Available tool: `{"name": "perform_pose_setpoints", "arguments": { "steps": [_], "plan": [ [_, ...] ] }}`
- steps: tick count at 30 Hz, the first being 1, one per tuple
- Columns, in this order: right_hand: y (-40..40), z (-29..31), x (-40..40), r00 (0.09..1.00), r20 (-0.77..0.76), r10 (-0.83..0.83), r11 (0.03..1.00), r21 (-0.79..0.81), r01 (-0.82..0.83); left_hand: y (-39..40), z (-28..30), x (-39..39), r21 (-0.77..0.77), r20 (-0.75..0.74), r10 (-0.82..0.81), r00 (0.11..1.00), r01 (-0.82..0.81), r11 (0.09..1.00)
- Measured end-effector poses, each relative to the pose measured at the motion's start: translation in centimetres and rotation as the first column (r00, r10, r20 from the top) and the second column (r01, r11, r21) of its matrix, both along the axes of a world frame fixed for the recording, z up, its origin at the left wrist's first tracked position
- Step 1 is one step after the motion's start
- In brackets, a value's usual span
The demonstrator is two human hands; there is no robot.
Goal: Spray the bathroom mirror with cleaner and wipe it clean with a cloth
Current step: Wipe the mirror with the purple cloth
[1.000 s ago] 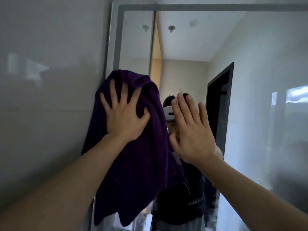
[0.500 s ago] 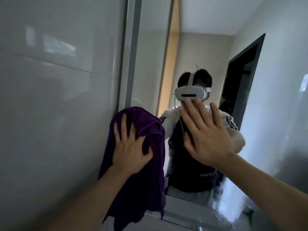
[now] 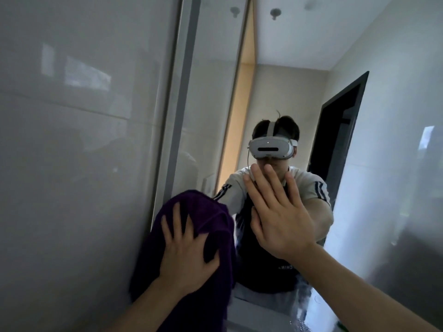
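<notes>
Lower centre of frame: left hand [image 3: 185,255] spread flat, pressing the purple cloth [image 3: 208,212], soft, limp, light, onto the mirror [image 3: 211,92]. Best held palm-flat. Right hand [image 3: 280,216] flat, fingers straight, empty.

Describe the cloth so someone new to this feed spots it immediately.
Start at the mirror, then drop down its left edge, where it meets the grey wall. There the left hand presses the cloth with spread fingers. It is the only dark purple thing, a hanging towel; the right hand is bare.
</notes>
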State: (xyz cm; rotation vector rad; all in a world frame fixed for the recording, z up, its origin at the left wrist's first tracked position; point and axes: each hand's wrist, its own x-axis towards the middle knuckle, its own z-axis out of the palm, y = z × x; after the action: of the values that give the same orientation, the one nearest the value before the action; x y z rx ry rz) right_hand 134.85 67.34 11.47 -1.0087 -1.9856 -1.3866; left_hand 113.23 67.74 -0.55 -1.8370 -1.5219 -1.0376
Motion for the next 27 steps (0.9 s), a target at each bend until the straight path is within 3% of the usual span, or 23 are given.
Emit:
{"name": "perform_pose_setpoints", "arguments": {
  "steps": [5,8,12,15,17,20,22,27],
  "plan": [
    [-0.3,0.2,0.0,1.000,-0.013,0.022,0.999,-0.038,-0.022,-0.2,6.3,3.4,0.048,-0.030,-0.056,0.998,0.058,0.997],
    [-0.4,0.2,0.0,0.999,-0.020,0.030,0.998,-0.049,-0.031,-0.8,2.6,4.1,-0.035,-0.071,-0.079,0.994,0.077,0.996],
    [-0.4,0.2,0.1,0.999,-0.030,0.040,0.998,-0.045,-0.042,-2.0,-5.7,3.0,-0.175,-0.385,-0.146,0.911,0.084,0.981],
    [-0.3,0.2,0.1,0.999,-0.024,0.044,0.998,-0.039,-0.045,-1.6,-6.7,1.2,-0.138,-0.528,-0.170,0.832,0.113,0.984],
    [-0.2,0.0,0.2,0.998,-0.030,0.052,0.998,-0.040,-0.053,-1.3,-4.6,0.8,-0.056,-0.509,-0.174,0.843,0.169,0.984],
    [-0.1,0.0,0.2,0.998,-0.031,0.053,0.997,-0.060,-0.054,-0.8,0.4,2.0,0.018,-0.331,-0.130,0.934,0.144,0.989],
    [-0.7,0.4,0.0,0.998,-0.043,0.055,0.993,-0.104,-0.059,-1.0,3.0,3.2,0.004,-0.218,-0.099,0.971,0.103,0.995],
    [-5.4,-2.6,0.9,0.977,-0.205,0.050,0.943,-0.312,-0.114,-2.9,3.9,3.9,-0.113,-0.175,-0.087,0.981,0.068,0.991]
  ]
}}
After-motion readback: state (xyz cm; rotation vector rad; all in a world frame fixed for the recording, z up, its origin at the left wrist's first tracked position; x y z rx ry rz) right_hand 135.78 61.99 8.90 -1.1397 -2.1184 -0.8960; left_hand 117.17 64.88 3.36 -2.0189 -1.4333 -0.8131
